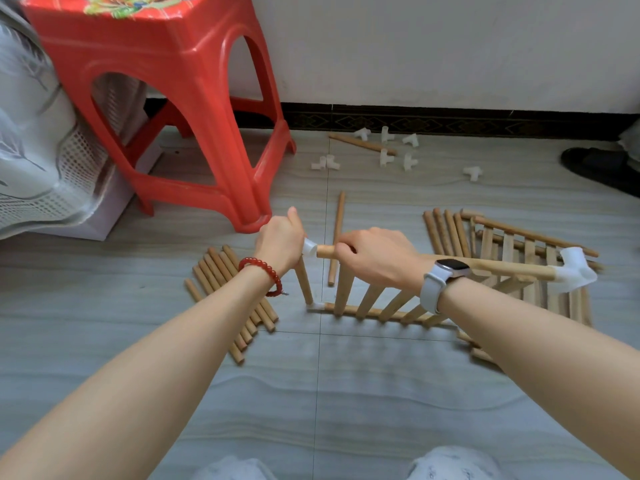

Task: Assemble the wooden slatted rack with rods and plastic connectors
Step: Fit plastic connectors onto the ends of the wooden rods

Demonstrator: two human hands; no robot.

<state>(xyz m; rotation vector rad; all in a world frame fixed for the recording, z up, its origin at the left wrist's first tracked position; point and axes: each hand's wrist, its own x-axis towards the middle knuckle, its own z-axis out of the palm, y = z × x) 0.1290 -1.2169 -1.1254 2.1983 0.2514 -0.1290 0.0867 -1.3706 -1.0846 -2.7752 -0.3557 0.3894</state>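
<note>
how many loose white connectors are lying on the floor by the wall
8 loose connectors: three near the baseboard, two left, two central, one right. Others may be hidden.

Slatted panel (381, 299) upright at centre; rod bundle (232, 299) on floor to its left; second panel (530, 258) flat at right; loose connectors (384, 150) behind, near wall; stool (166, 98) upper left.

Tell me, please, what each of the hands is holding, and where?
Left hand grips the white connector; right hand grips the top rod near its left end.
</note>
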